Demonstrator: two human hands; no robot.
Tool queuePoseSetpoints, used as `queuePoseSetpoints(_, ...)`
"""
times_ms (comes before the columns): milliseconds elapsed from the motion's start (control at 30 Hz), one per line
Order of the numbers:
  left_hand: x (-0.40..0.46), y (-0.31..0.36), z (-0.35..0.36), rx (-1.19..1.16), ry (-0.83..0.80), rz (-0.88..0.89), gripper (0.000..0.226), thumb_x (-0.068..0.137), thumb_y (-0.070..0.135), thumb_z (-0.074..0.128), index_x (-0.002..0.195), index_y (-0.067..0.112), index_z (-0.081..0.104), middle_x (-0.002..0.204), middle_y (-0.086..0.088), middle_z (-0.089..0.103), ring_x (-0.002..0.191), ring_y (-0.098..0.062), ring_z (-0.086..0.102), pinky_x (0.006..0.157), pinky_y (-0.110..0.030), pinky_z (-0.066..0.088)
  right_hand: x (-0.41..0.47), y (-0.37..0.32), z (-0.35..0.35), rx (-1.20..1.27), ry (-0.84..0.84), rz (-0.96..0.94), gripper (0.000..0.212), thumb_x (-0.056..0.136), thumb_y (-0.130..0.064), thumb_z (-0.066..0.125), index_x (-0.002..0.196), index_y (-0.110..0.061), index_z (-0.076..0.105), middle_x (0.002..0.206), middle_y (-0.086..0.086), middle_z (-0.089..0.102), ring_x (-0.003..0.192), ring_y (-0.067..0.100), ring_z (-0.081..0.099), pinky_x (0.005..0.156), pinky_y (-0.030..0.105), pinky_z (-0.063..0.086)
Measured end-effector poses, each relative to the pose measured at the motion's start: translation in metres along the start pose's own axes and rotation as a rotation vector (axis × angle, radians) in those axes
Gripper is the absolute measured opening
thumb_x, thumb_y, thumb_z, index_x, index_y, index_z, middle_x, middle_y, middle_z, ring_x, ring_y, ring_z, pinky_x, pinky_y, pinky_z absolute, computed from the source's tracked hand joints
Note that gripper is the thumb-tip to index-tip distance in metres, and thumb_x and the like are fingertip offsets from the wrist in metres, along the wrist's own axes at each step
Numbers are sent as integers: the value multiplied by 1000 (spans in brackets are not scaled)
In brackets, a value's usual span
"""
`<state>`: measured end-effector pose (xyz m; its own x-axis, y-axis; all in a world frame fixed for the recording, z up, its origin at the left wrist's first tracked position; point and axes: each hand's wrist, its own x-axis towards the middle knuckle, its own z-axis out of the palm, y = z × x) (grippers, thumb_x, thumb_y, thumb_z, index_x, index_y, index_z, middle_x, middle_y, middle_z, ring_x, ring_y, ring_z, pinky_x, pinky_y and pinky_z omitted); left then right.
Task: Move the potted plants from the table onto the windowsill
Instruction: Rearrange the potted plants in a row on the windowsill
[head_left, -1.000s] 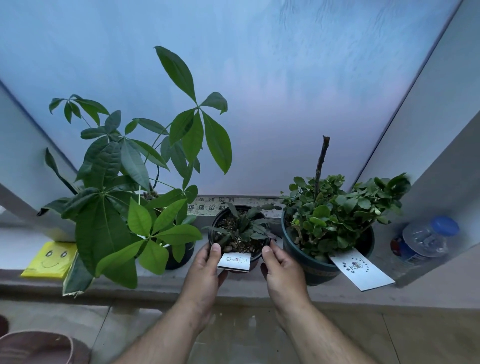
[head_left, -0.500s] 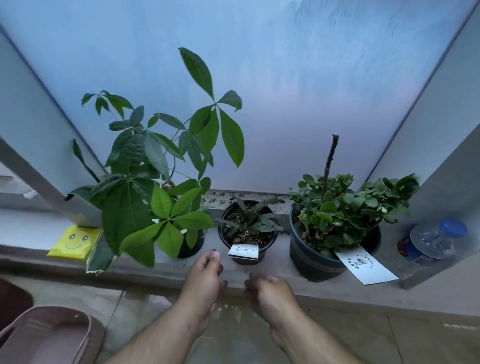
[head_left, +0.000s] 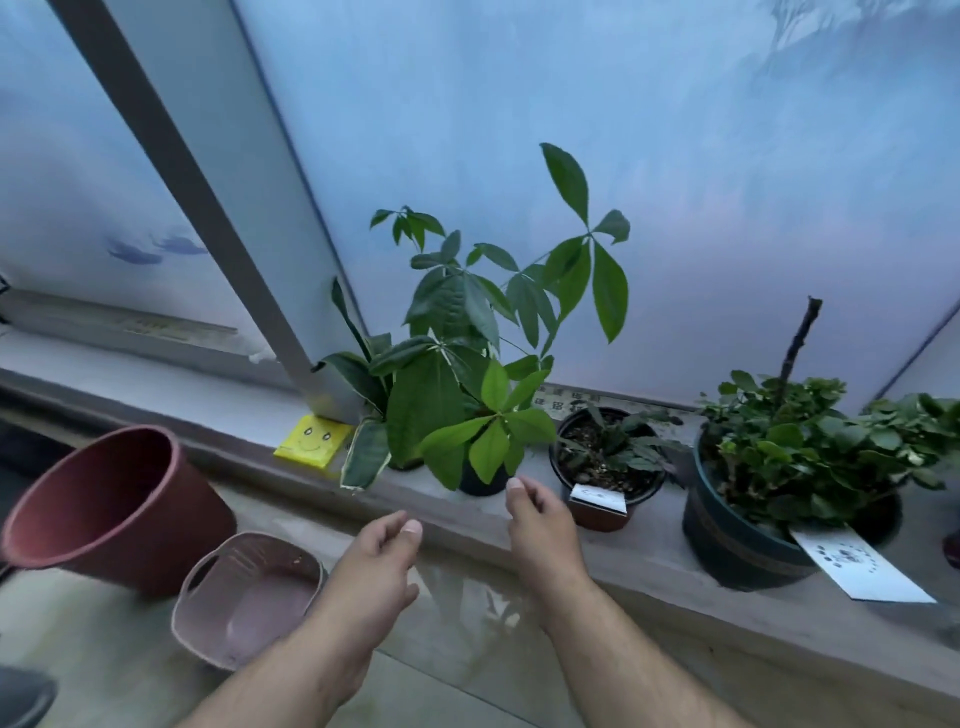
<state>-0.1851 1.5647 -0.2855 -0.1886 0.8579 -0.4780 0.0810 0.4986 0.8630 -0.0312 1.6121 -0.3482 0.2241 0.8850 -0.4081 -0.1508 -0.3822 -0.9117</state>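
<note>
Three potted plants stand on the grey windowsill (head_left: 649, 566): a tall large-leaved plant (head_left: 467, 374) in a dark pot, a small dark-leaved plant in a brown pot (head_left: 605, 467) with a white label, and a bushy plant in a dark teal pot (head_left: 737, 540) with a white card. My left hand (head_left: 374, 566) hangs in front of the sill with loosely curled fingers and holds nothing. My right hand (head_left: 540, 530) is just left of the brown pot, fingers loosely curled, touching nothing.
A yellow smiley note (head_left: 311, 440) lies on the sill by the grey window post (head_left: 218, 208). Below the sill on the tiled floor stand a dark red bucket (head_left: 114, 509) and a small pink basket (head_left: 244, 597).
Both hands let go of the small brown pot and drew back from the sill. The view swung left, bringing the bucket and basket into sight.
</note>
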Motion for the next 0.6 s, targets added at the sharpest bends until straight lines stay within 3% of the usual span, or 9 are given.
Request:
queuePoseSetpoints(67,6,-1,1,16,-21,15,27,100,33,54,126,26,55,117,6,62,105,-12,59,102,-47,51,8,-8,4,-3,-4,-11,20,101,-35,57,119,-29,64,95,-13,66,90,6,60,82,28,51)
queuePoseSetpoints(133,21,-6,-2,28,-40,13,25,100,35,53,123,28,55,121,7,61,111,-13,58,105,-47,49,14,-12,15,0,-12,-2,14,102,-30,55,90,-28,60,61,-19,53,62,1,44,56,20,36)
queuePoseSetpoints(200,34,-5,-1,46,-67,11,30,99,38,53,128,28,54,130,5,58,122,-15,55,109,-46,45,18,-13,18,-40,28,4,27,103,-23,54,77,-24,54,54,-16,48,56,2,39,52,21,30)
queuePoseSetpoints(300,64,-1,3,21,-92,-8,49,100,39,51,146,24,44,145,3,50,131,-17,48,113,-46,40,31,-15,31,-68,109,-52,13,97,-26,56,94,-18,66,85,-2,69,81,14,61,74,34,49)
queuePoseSetpoints(333,74,2,4,26,-122,-5,49,101,37,49,148,24,42,145,4,50,131,-16,48,114,-45,38,37,-15,36,-66,120,-88,19,91,-31,59,99,-18,69,95,3,73,94,21,67,84,41,53)
queuePoseSetpoints(400,95,5,10,3,-189,24,37,103,34,47,140,29,47,129,13,58,123,-15,51,110,-38,39,44,-18,45,14,135,-146,28,82,-34,61,100,-14,71,106,17,73,108,35,68,91,52,56)
queuePoseSetpoints(500,93,15,15,-18,-186,102,16,103,32,48,111,44,55,101,32,58,103,-2,57,89,-26,39,46,-18,47,152,76,-152,34,80,-37,52,101,-16,70,112,18,71,108,27,66,97,46,54)
queuePoseSetpoints(533,92,15,14,-41,-187,154,16,102,33,49,103,47,56,96,35,57,95,8,54,81,-21,39,46,-17,48,179,56,-139,43,81,-38,53,114,-15,69,122,14,70,116,25,64,101,46,54)
queuePoseSetpoints(600,84,25,10,-18,-167,224,24,102,28,50,91,49,54,80,38,59,80,17,50,68,-12,37,46,-14,49,259,-29,-120,47,95,-32,59,139,-15,58,128,0,70,118,11,64,87,29,58)
